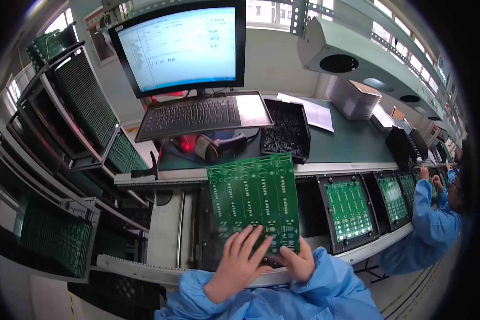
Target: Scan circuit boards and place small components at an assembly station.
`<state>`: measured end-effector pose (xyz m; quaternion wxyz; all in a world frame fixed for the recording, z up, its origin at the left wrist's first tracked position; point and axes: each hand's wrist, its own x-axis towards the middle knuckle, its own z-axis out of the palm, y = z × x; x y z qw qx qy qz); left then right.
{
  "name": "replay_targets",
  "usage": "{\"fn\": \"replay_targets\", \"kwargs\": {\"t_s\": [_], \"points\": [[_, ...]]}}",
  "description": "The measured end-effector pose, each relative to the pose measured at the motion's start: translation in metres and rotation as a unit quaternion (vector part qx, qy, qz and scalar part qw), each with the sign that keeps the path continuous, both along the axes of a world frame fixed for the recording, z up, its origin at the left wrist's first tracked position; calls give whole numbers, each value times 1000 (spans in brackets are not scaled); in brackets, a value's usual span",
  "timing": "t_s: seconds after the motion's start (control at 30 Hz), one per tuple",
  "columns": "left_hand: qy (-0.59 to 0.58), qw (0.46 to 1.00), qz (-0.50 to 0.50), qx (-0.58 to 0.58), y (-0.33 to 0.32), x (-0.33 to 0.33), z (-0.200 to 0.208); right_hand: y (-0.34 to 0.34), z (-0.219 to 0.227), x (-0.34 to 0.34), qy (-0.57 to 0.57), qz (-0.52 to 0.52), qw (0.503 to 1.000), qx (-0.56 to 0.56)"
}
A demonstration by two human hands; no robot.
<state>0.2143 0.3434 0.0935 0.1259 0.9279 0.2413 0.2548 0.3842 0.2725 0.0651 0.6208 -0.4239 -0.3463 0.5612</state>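
Green board (pixel 253 200); left hand (pixel 242 261) over near end

Overexposed daylight whitens the far windows (pixel 261 12), and the monitor (pixel 181 50) glows brightly. Soft light covers the held circuit board (pixel 253 194); shadow darkens the near left. Straight edges bow toward the black, rounded rim, where far-right detail blurs.

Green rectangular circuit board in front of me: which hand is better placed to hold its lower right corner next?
Probably your bare right hand: it's at that corner of the green circuit board, thumb over the face; your bare left hand lies further left.
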Motion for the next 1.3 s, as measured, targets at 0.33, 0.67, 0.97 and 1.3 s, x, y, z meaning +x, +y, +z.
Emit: {"fn": "replay_targets", "kwargs": {"t_s": [0.33,0.67,0.97,1.3], "points": [[92,995,-15,25,23,-17,-55,17,-41,-11,308,52,946,-86],[111,992,-7,66,25,-8,-68,-2,-26,14,451,121,855,-228],[134,987,-3,90,20,-3,-79,-28,-32,45,458,79,870,-166],[88,994,12,-60,29,2,-76,3,-34,44,-358,-54,932,28]]}}
